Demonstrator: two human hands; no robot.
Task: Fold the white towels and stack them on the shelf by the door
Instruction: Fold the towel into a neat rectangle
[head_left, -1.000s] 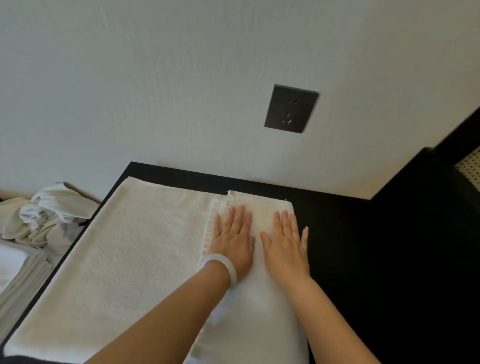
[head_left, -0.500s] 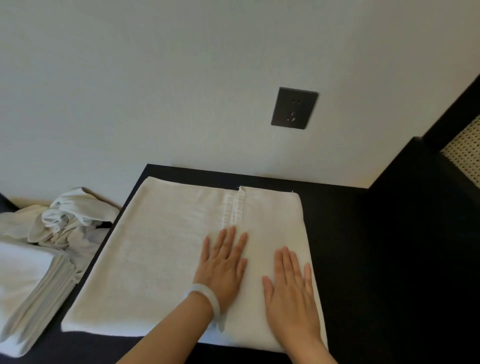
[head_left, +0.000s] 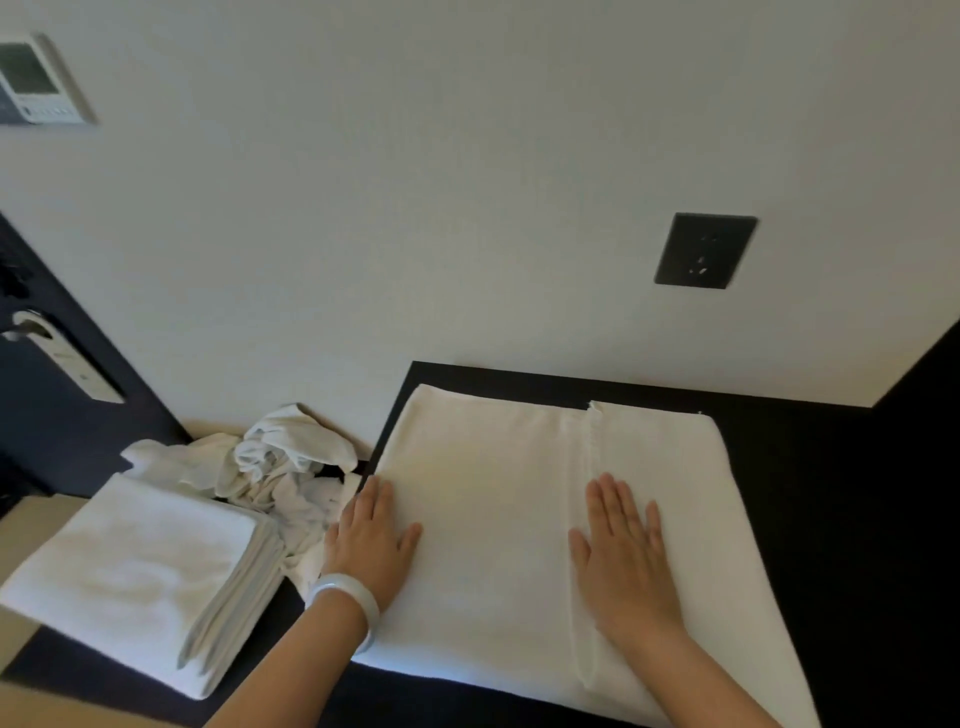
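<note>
Towel (head_left: 493, 493): lies flat on the black table (head_left: 805, 493), by the wall.
Left hand (head_left: 371, 540): fingers straight, pressing the towel's left edge.
Right hand (head_left: 621, 556): fingers straight, flat on the folded-over part.
Folded stack (head_left: 135, 566): on the left, beside a messy pile (head_left: 280, 462).

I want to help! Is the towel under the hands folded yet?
Partly folded: a flap lies doubled over the towel, its hem running down the middle.

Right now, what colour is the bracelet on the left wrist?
The bracelet is milky white; head view.
</note>
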